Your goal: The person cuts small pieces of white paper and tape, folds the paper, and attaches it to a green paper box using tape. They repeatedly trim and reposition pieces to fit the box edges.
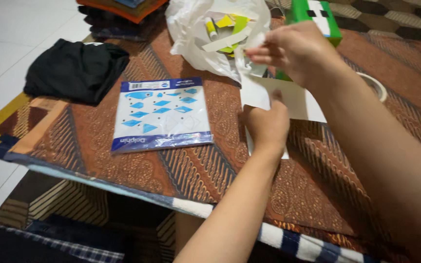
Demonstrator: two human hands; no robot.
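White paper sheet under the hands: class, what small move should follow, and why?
Probably draw the right hand back along the white paper sheet. The left hand presses its near part onto the brown patterned cloth, while the right pinches its far edge.

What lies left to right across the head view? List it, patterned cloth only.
Black folded garment → flat blue-and-white plastic packet printed with blue shapes → left hand pressing on a white paper sheet → white tape roll.
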